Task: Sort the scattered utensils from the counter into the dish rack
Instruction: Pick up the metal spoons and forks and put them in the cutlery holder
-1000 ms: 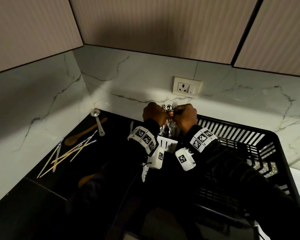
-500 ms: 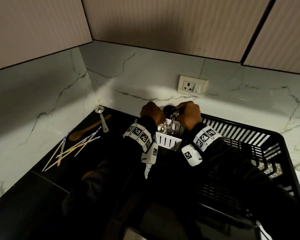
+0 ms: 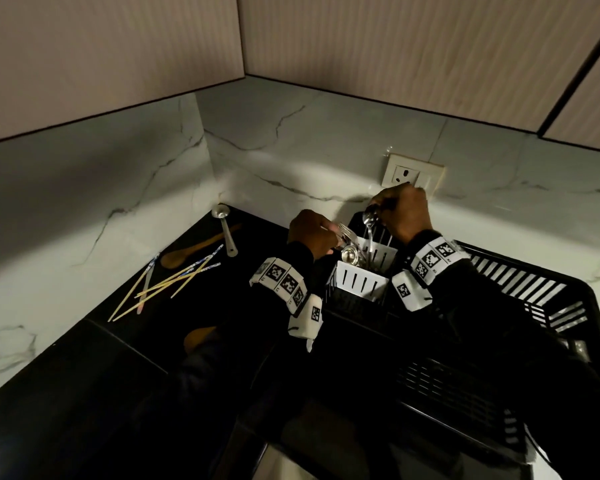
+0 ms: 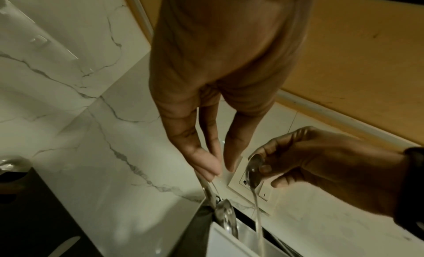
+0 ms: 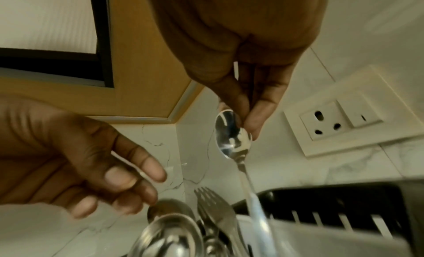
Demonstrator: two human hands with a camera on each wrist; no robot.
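A white cutlery holder [image 3: 359, 282] stands in the left end of the black dish rack [image 3: 568, 292], with steel spoons [image 5: 169, 230] and a fork [image 5: 213, 206] upright in it. My right hand [image 3: 381, 213] [image 5: 246, 123] pinches a steel spoon [image 3: 369, 218] [image 5: 231, 135] by its bowl, and the spoon's handle points down into the holder's far side. My left hand [image 3: 323, 233] [image 4: 218, 170] is at the holder's left edge and pinches a thin steel utensil handle [image 4: 204, 181] between thumb and fingers.
On the dark counter to the left lie a steel ladle [image 3: 224, 230], a wooden spoon [image 3: 194, 249], several chopsticks [image 3: 170, 285] and a second wooden spoon [image 3: 198, 336] partly under my left sleeve. A wall socket [image 3: 413, 173] sits just behind my right hand. The rack's right part is bare slats.
My hands were close together over the holder and have come apart. The right hand has risen toward the socket with a spoon, and the left has shifted to the holder's left edge.
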